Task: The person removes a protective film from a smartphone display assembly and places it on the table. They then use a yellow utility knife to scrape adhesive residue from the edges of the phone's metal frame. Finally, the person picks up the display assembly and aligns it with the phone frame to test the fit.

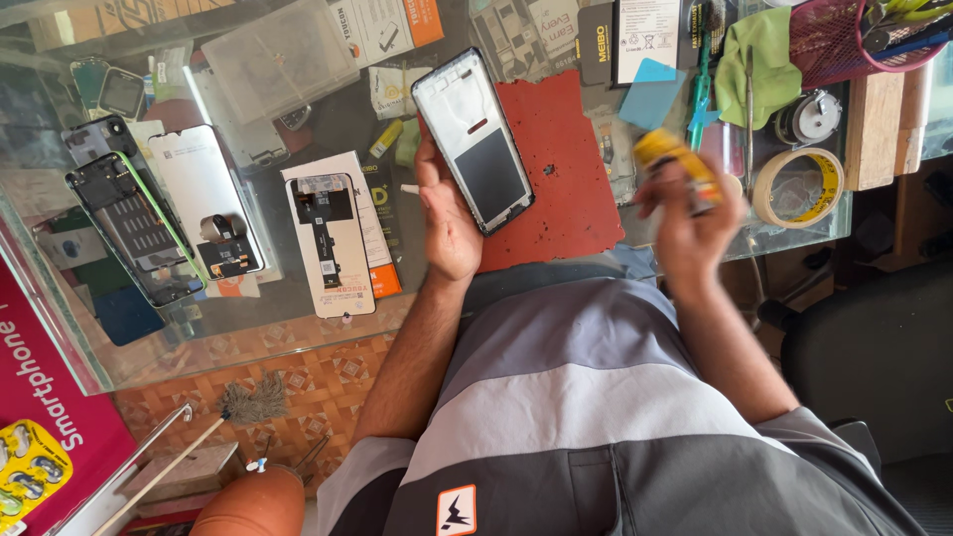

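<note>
Your left hand is gripping a phone frame by its lower edge, holding it tilted above the red mat on the glass table. Your right hand is clenching around a small yellow tube, raised near the tape roll, well apart from the frame.

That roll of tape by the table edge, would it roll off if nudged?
Probably not: the tape roll lies flat on its side on the glass table, so a push would likely slide it. It looks light, a thin ring with an open centre. Stood on its rim, it would roll easily.
</note>
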